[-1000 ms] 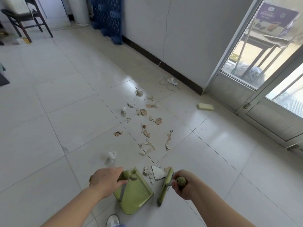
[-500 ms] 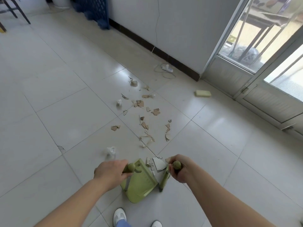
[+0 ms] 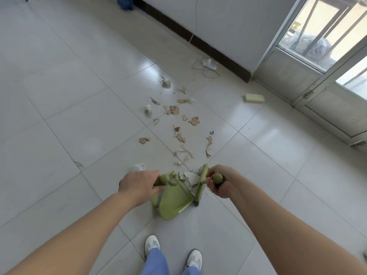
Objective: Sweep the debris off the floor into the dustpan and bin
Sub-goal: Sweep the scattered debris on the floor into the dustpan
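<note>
Broom (image 3: 201,182) head stands tighter against the dustpan (image 3: 173,203) lip than half a second ago, and the large white shard (image 3: 191,178) now lies on the pan's mouth; the view has tipped down, so both white shoes (image 3: 152,244) and blue trouser legs show in full at 6 o'clock. Left hand (image 3: 139,185) has its fingers clamped on the dustpan's green handle, right hand (image 3: 220,183) has its fingers clamped on the broom's handle knob. Broom bristles are hidden behind the green head, and the pan's handle shaft is mostly covered by the left hand. Debris (image 3: 179,133), torn brown and white scraps, is strewn across the floor (image 3: 79,116) from the pan toward 12 o'clock, with a crumpled clear bit (image 3: 140,167) just beyond the left hand. Near the wall at 1 o'clock lie a white power strip (image 3: 209,64) with its cord and, toward 2 o'clock, a yellow sponge (image 3: 254,98) before the glass door (image 3: 317,46).
</note>
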`<state>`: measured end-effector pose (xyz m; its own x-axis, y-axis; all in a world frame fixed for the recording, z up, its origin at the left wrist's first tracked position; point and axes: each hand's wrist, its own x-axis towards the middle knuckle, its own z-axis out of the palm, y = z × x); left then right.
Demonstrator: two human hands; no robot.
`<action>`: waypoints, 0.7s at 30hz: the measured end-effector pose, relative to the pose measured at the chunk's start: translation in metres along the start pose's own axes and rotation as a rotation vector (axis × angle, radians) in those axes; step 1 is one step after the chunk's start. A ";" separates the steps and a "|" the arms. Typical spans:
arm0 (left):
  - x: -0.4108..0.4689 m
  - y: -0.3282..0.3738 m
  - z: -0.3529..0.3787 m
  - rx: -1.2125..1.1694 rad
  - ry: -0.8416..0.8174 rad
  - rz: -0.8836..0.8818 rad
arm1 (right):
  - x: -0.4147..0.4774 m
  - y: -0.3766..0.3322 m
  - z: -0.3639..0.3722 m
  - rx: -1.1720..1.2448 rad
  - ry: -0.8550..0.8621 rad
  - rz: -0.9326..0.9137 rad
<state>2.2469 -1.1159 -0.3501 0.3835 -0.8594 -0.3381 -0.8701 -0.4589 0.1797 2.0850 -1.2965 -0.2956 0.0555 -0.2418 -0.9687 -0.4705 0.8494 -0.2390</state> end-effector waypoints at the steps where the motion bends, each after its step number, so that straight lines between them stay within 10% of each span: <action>1: 0.003 -0.004 0.001 0.004 0.007 0.010 | 0.001 -0.003 0.002 -0.008 -0.003 -0.004; 21: 0.042 -0.050 -0.029 -0.042 0.087 -0.018 | 0.031 -0.031 0.046 -0.077 -0.079 -0.111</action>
<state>2.3156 -1.1352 -0.3465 0.4262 -0.8663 -0.2606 -0.8497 -0.4822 0.2133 2.1421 -1.3085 -0.3215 0.1786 -0.2920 -0.9396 -0.5235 0.7803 -0.3420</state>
